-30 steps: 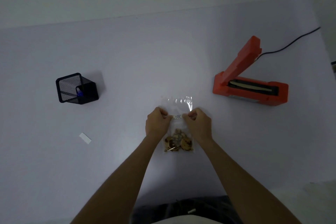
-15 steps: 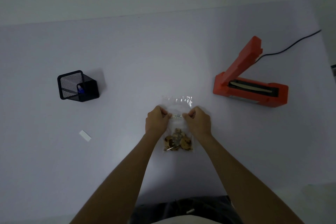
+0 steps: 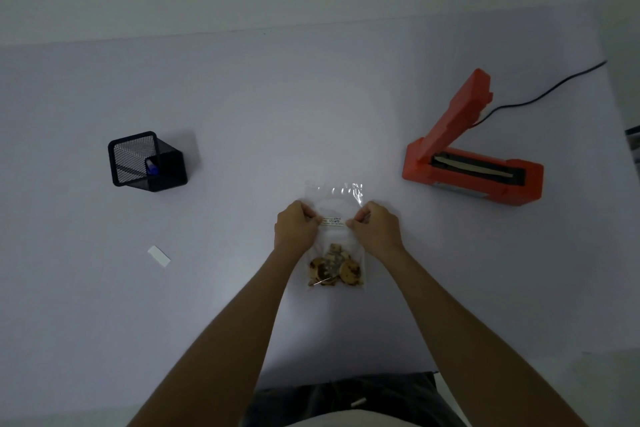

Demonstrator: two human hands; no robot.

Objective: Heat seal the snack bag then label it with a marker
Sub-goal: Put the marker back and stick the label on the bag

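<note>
A clear snack bag [image 3: 334, 239] with brown cookies at its bottom lies on the white table in front of me. A small white printed label sits across its middle. My left hand [image 3: 294, 227] pinches the bag's left edge at the label's height. My right hand [image 3: 375, 225] pinches the right edge opposite. The bag's open top points away from me. An orange heat sealer [image 3: 471, 163] stands at the right with its lid raised. A blue-capped marker [image 3: 151, 168] stands inside a black mesh pen holder [image 3: 147, 161] at the left.
A black power cord [image 3: 547, 92] runs from the sealer off to the right rear. A small white paper strip [image 3: 159, 255] lies on the table at the left front. The table's front edge is just below my forearms.
Both hands have kept their pinch on the bag's sides. The bag's top has shifted very slightly. Nothing else has moved.
</note>
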